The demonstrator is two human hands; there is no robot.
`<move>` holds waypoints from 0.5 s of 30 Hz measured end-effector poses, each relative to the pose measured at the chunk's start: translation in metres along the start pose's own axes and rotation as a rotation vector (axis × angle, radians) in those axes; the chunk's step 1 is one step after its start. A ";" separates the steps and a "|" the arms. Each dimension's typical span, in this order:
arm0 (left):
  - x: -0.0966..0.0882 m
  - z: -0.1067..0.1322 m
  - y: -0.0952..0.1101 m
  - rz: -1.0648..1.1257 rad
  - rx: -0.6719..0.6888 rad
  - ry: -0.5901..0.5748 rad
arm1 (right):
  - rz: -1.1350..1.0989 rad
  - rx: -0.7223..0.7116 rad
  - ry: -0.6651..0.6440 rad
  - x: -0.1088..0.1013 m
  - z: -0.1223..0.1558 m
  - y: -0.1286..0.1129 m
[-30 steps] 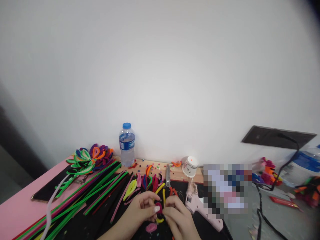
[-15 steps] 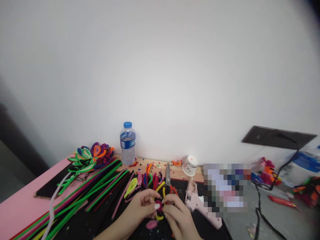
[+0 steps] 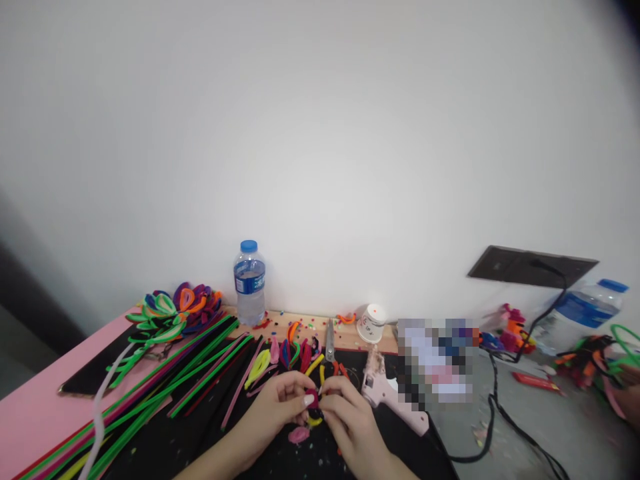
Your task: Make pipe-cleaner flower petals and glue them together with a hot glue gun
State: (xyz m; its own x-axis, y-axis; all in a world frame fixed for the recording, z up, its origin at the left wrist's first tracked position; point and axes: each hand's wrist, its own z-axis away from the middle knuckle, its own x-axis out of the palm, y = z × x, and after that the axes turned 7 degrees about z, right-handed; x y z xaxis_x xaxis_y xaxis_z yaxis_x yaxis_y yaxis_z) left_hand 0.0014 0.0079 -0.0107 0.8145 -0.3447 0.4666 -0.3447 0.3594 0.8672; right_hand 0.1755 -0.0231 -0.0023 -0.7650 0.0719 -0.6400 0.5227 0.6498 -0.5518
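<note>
My left hand [image 3: 283, 403] pinches a small dark-pink piece of pipe cleaner [image 3: 312, 399] between thumb and fingers, low in the middle of the view. Beside it, the bent fingers of my right hand [image 3: 347, 413] close on the same piece from the other side. Just beyond the hands lie scissors [image 3: 330, 341] with silver blades towards the wall. Several looped pipe-cleaner petals [image 3: 290, 352] in mixed colours sit there too, with a yellow loop [image 3: 258, 368] to their left. A pink loop [image 3: 299, 435] rests on the black mat [image 3: 270, 460] under my hands.
Long pipe cleaners [image 3: 170, 393], a pipe-cleaner flower bunch [image 3: 175, 310] and a phone [image 3: 93, 367] lie left. A water bottle [image 3: 249, 283] and paper cup [image 3: 371, 323] stand by the wall. A pink glue gun [image 3: 395, 403] lies right, near black cables [image 3: 493, 400]. Another person's hand [image 3: 627, 397] shows far right.
The view has turned slightly right, so the things sit further left. Both my hands keep the dark-pink piece, drawn closer around it. Another person's hand now shows at the right edge.
</note>
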 end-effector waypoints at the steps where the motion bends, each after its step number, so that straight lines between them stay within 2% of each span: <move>1: 0.001 0.000 0.001 -0.003 0.003 -0.003 | -0.007 0.005 0.005 0.000 0.000 0.000; 9: 0.005 0.003 0.007 0.007 -0.003 -0.009 | -0.050 0.057 -0.002 0.000 0.000 0.000; 15: 0.003 0.002 0.004 0.003 0.000 -0.003 | -0.059 0.074 0.005 -0.001 -0.003 -0.002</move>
State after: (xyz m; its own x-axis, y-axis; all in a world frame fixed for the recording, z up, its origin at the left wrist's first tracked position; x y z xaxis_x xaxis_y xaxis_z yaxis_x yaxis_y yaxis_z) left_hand 0.0013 0.0067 -0.0052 0.8123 -0.3459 0.4697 -0.3473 0.3602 0.8658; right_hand 0.1740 -0.0224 0.0009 -0.7971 0.0392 -0.6025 0.5027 0.5958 -0.6264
